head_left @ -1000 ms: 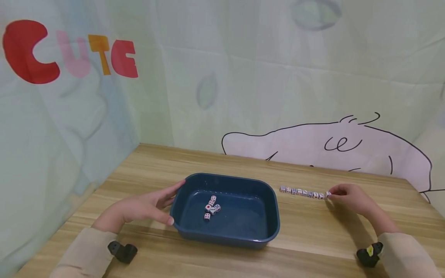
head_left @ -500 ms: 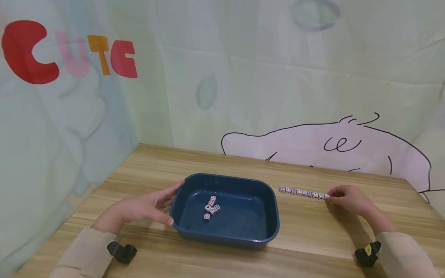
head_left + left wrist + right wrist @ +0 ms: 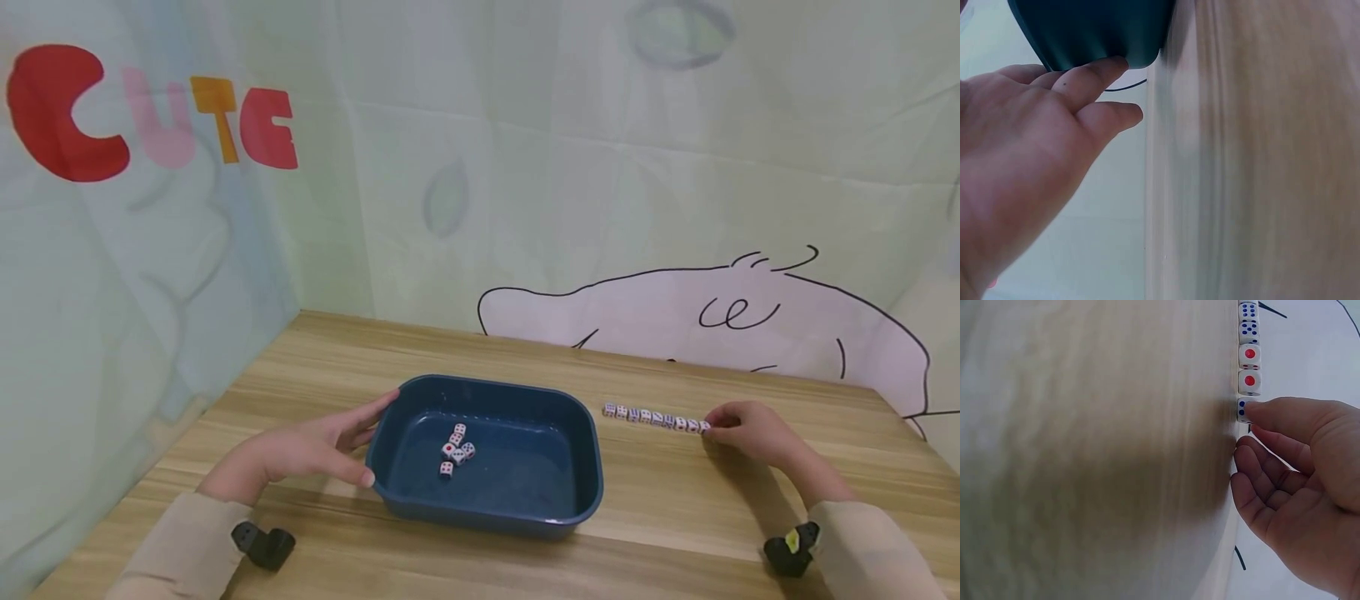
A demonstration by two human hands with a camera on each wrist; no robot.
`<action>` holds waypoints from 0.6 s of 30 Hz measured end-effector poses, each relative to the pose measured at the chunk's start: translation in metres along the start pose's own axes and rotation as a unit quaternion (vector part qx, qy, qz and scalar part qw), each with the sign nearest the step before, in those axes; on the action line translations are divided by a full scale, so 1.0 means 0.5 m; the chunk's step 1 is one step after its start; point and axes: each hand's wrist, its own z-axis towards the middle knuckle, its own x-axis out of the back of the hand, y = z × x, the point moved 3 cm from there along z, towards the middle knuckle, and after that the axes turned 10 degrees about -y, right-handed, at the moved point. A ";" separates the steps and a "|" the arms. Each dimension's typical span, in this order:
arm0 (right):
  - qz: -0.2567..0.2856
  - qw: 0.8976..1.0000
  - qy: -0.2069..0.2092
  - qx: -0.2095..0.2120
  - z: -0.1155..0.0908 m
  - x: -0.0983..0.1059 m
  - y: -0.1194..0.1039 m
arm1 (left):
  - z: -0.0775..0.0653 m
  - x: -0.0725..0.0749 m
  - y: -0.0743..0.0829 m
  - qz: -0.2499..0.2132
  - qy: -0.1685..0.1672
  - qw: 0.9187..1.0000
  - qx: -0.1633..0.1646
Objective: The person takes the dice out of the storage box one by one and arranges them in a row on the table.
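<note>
Left hand (image 3: 311,450) against a deep blue tray (image 3: 480,515); a dice row (image 3: 657,417) whose end die (image 3: 1242,409) the right hand (image 3: 753,431) pinches

The left hand's spread thumb and fingers touch the tray's left end without closing round it; the tray, its long axis roughly left to right, looks stiff and light, best held by its end walls. Loose dice (image 3: 448,449) lie clustered in its left half. Right of it on the wood-grain tabletop (image 3: 675,500), the dice row runs left to right, its right end slightly nearer. There the end die, gripped between thumb and fingers, sits in line just beside its neighbour, blue pips facing the right wrist camera. Being a cube, it has no long axis; it should be light, hard and slightly slick, best pinched by opposite faces
</note>
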 end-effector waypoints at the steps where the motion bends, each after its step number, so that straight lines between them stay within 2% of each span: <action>1: -0.001 1.000 0.001 0.001 0.000 0.000 -0.001 | -0.001 0.000 0.000 0.000 0.001 1.000 0.001; 5: -0.006 1.000 0.006 0.002 -0.006 0.004 -0.005 | -0.001 0.000 0.000 0.001 0.004 1.000 0.008; 10: -0.014 0.999 0.031 0.017 -0.017 0.018 -0.016 | 0.000 0.000 0.002 0.002 0.006 1.000 0.009; 18: 0.010 0.998 0.045 0.042 -0.021 0.040 -0.067 | -0.002 -0.001 0.001 0.002 0.005 1.000 0.006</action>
